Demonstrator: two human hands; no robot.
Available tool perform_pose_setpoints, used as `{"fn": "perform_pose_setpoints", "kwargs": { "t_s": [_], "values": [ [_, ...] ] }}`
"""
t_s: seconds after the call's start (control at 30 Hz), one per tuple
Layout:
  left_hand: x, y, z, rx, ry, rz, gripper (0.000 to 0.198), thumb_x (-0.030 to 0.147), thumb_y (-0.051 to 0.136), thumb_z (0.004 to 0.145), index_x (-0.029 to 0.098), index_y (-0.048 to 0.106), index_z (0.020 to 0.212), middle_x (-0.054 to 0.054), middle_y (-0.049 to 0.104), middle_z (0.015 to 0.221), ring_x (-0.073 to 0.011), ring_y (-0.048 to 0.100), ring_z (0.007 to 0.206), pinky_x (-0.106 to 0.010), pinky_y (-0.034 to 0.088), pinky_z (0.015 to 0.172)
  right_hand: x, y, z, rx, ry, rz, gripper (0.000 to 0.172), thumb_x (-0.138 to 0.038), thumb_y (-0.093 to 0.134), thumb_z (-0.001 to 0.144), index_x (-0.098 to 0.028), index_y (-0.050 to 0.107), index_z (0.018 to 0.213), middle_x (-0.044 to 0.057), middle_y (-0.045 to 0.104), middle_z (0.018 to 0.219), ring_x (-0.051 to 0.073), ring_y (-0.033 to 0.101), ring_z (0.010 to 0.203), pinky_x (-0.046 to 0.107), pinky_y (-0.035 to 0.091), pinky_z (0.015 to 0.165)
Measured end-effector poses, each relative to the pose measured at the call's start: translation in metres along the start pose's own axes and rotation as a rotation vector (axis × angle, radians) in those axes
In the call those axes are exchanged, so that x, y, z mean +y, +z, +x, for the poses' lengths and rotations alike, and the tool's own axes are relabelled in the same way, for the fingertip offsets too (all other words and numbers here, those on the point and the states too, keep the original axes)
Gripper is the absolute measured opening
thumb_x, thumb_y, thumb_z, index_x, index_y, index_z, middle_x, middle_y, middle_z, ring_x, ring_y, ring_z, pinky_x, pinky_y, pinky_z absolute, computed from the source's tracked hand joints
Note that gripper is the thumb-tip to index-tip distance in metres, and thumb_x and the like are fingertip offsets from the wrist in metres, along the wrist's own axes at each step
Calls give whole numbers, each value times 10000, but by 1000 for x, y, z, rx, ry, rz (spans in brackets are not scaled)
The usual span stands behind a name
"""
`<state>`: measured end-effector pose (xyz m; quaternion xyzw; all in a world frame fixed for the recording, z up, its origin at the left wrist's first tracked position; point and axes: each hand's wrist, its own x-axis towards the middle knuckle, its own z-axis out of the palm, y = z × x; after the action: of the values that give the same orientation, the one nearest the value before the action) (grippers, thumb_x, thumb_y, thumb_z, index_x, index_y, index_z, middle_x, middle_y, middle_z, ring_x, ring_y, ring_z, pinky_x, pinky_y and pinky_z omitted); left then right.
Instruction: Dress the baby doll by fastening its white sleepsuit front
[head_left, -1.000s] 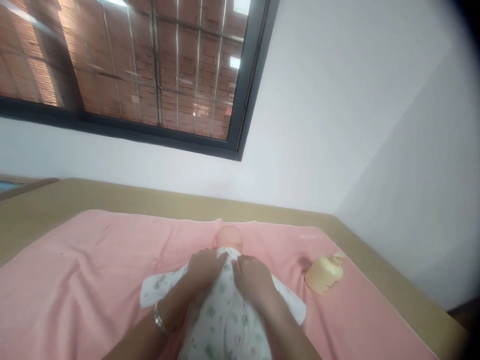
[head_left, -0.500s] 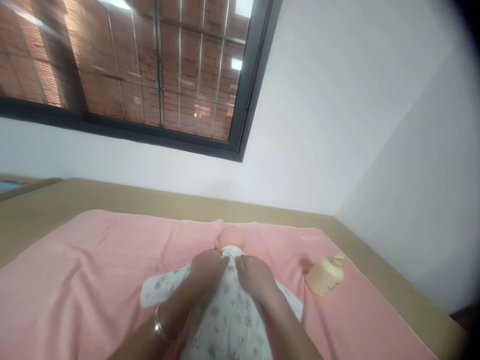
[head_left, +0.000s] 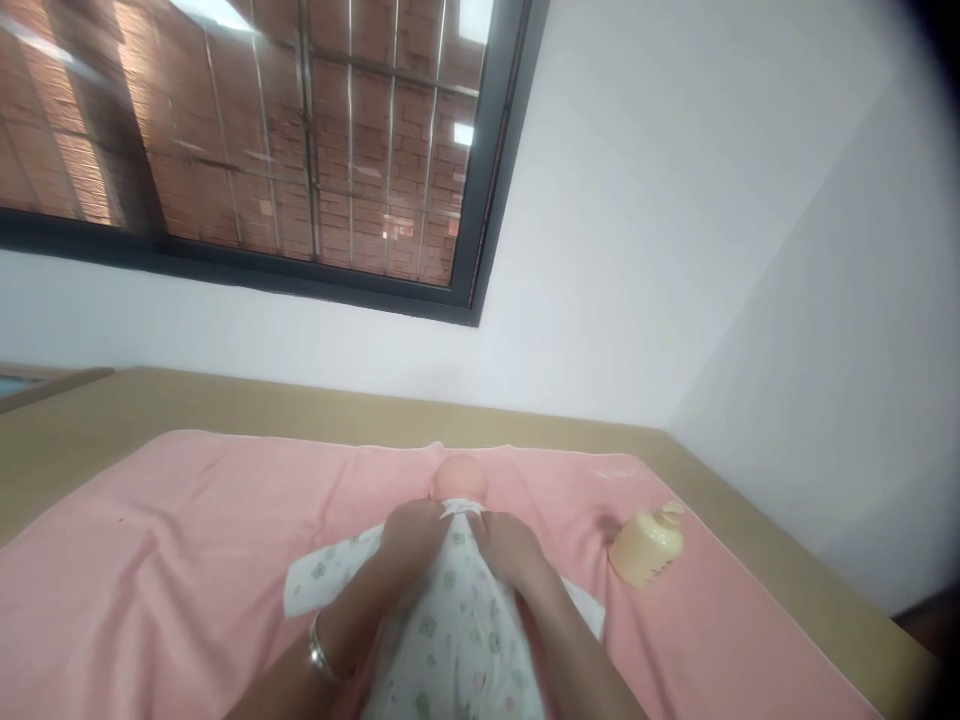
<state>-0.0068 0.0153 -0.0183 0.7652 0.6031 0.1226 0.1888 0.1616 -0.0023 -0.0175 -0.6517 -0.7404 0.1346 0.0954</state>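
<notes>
A baby doll lies on its back on a pink towel (head_left: 165, 560), its bald head (head_left: 459, 478) pointing away from me. It wears a white garment (head_left: 450, 640) printed with small green shapes. My left hand (head_left: 409, 535) and my right hand (head_left: 514, 550) rest side by side on the doll's chest just below the neck, fingers curled and pinching the garment's collar. A silver bracelet (head_left: 321, 645) circles my left wrist.
A pale yellow bottle (head_left: 646, 545) lies on its side on the towel to the right of the doll. The towel covers a tan surface (head_left: 787, 590) set in a white-walled corner, under a dark-framed window (head_left: 480, 200) with bars.
Both hands have drawn closer together and slightly up toward the doll's neck, bunching the collar. The view has shifted a little; the bottle stays put.
</notes>
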Motion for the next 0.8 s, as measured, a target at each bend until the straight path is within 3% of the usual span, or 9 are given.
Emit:
{"fn": "perform_pose_setpoints", "kwargs": {
  "t_s": [0.1,0.3,0.43,0.53,0.7,0.8],
  "values": [
    [6,1,-1,41,37,117,382,427,390,854,178,669,773,-107,689,867,-233,630,793,-328,431,709,5,0,4,-37,6,45,766,-525,22,949,-131,678,922,172,681,936,252,631,873,319,401,706],
    [-5,-11,0,-25,-201,-84,584,626,337,825,169,675,958,-137,689,940,-262,640,830,-342,449,706,-5,-10,-16,66,-124,-9,719,-558,54,943,-162,652,893,126,678,872,223,613,781,299,382,656],
    [1,-10,-4,-35,-86,17,469,533,369,854,178,675,859,-118,684,886,-236,633,804,-326,442,711,4,-8,-5,-19,-65,33,754,-580,50,935,-143,665,940,149,684,917,242,629,824,308,396,671],
    [6,-6,-5,32,11,109,350,431,421,858,177,661,833,-113,674,909,-221,619,852,-309,428,748,6,-7,-1,-56,-25,50,783,-564,32,938,-124,680,947,175,684,934,257,636,865,318,406,700],
    [4,-5,1,20,-88,32,441,466,330,899,180,665,883,-112,676,886,-212,623,800,-302,421,708,-5,-15,-15,21,-54,27,780,-542,5,941,-154,680,906,153,686,883,242,634,800,321,414,688],
    [6,-5,0,44,-17,54,445,438,314,909,179,670,845,-109,678,884,-215,618,818,-309,416,731,-4,-15,-10,9,-29,15,770,-542,19,943,-152,683,920,158,687,902,250,637,835,328,418,712]
  ]
}}
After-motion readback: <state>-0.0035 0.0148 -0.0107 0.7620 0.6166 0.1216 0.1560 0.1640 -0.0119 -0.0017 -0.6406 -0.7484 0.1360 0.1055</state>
